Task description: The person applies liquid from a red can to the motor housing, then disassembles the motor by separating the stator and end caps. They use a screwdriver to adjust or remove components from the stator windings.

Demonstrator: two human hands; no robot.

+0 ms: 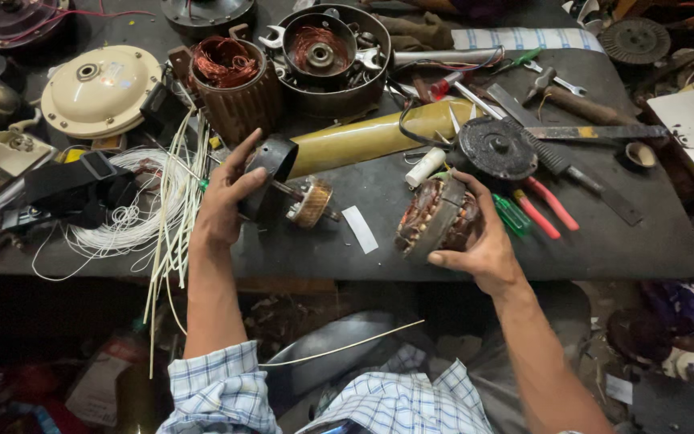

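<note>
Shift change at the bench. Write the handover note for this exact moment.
Left hand: fingers grip the black round cap, with the rotor on its shaft lying beside it on the table.
Right hand: holds the wound stator, tilted above the table edge.
Done: motor lies in separate parts.
Left: nothing reassembled; red-handled pliers lie nearby.

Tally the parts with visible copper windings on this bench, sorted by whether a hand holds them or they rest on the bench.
Held in a hand: 1, the stator in the right hand.
Resting on the bench: 2, the ribbed motor body and the round motor housing.
Total: 3
</note>
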